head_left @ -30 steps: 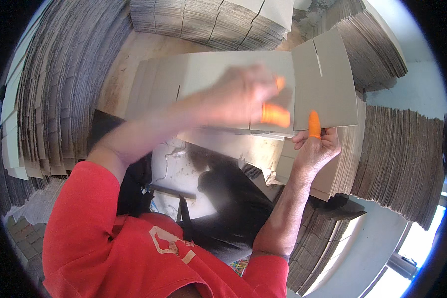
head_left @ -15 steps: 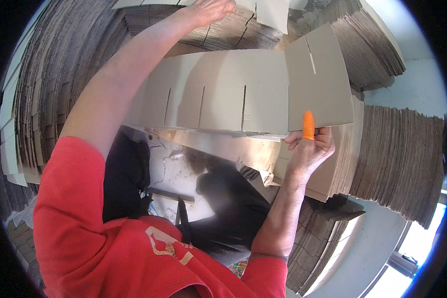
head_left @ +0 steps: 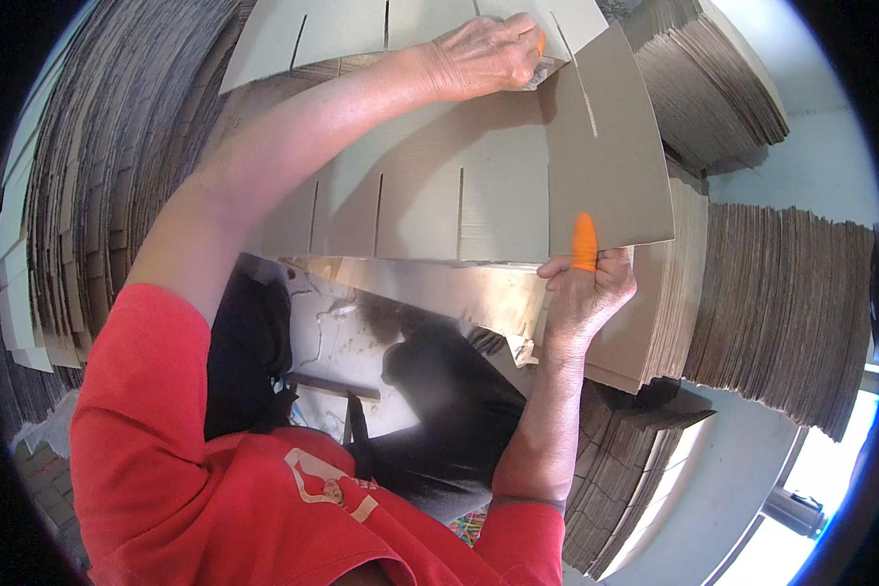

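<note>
The left hand (head_left: 488, 57), at the upper middle, has its fingers pinched on the top card (head_left: 337, 31). The right hand (head_left: 593, 283), right of the middle, pinches the bottom card (head_left: 503, 200) in the middle.

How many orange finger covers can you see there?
2 visible: one orange finger cover on the right hand, in front of a cardboard panel; another orange finger cover, partly showing, at the right edge of the left hand. More may be hidden behind that hand.
</note>
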Tool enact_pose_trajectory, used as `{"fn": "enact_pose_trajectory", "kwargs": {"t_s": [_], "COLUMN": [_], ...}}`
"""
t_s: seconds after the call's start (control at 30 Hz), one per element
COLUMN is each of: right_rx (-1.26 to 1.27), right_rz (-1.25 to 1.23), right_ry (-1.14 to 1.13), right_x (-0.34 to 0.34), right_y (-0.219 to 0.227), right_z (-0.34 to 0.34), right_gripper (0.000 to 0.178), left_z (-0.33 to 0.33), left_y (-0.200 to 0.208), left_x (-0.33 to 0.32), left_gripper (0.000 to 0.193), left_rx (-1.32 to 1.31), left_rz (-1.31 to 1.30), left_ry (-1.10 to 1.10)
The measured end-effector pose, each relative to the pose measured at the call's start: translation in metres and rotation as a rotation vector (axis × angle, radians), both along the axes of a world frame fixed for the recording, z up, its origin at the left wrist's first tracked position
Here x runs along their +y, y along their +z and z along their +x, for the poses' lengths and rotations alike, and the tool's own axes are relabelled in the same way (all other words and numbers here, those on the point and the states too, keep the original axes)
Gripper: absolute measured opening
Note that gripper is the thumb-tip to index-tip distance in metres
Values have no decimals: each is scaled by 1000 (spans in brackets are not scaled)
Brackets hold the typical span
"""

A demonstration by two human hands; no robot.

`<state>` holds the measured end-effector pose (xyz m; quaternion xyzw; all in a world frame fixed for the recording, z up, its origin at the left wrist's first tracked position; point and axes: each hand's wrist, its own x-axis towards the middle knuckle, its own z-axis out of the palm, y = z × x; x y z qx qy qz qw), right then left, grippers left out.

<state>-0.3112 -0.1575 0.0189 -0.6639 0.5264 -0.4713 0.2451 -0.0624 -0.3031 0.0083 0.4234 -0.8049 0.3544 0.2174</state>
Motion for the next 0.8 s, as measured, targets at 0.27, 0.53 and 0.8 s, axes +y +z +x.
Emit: {"fn": "enact_pose_trajectory", "kwargs": {"t_s": [0.27, 0.53, 0.8], "right_rx": [82, 49, -61], "right_rz": [-31, -19, 10], "right_ry": [22, 37, 23], "right_x": [0, 2, 8], "right_y": [-1, 4, 18], "right_z": [-4, -7, -5], "right_gripper": [18, 22, 24], "left_z": [3, 13, 11], "left_y": [12, 13, 19], "left_x": [7, 17, 25], "left_gripper": [16, 18, 25], "left_rx": [78, 131, 117], "left_rz": [-78, -147, -118], "left_ry": [-38, -80, -22]}}
